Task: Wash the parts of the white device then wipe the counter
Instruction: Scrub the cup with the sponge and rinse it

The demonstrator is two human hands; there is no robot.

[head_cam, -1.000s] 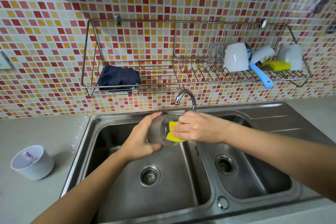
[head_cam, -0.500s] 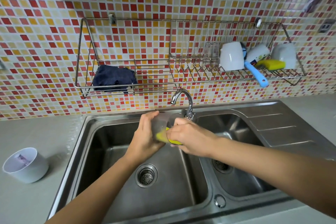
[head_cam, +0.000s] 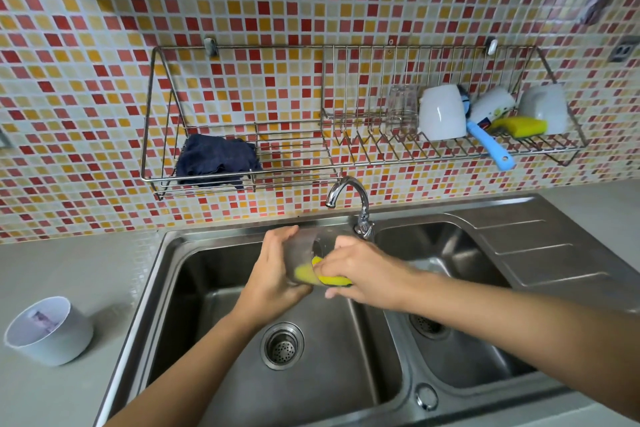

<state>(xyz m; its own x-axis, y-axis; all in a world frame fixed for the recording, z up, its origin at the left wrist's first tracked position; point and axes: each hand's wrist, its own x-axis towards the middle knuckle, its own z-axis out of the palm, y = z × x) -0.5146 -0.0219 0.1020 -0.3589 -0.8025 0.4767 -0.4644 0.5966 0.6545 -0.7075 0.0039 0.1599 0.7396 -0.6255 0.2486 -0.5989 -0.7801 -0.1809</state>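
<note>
Head view over a kitchen counter. Backing the scene is a mosaic wall of red, orange and cream tiles (head_cam: 277,3); below it lies a grey counter (head_cam: 69,274) holding a double-bowl stainless-steel sink (head_cam: 346,374). A long wire dish rack (head_cam: 242,163) is fixed to the wall above the sink; its left bay carries a crumpled dark blue cloth (head_cam: 216,159), its right bay a clear drinking glass (head_cam: 401,111), upturned white cups (head_cam: 442,117), a blue-handled brush (head_cam: 490,147) and a spare yellow sponge (head_cam: 519,126). A curved chrome tap (head_cam: 349,198) rises at the divider between the bowls.

The task's thing — a translucent cylindrical container (head_cam: 304,255) belonging to the white device — is held on its side above the left bowl, just in front of the tap. The left hand (head_cam: 273,282) grips it, fingers curled round its wall. The right hand (head_cam: 367,274) has its fingers closed on a yellow sponge with a green backing (head_cam: 330,277), pushed partly into the container's mouth. A round white cup-shaped part (head_cam: 48,329) rests tilted on the counter, well left of the sink. A round strainer drain (head_cam: 282,345) sits in the left bowl's floor.
</note>
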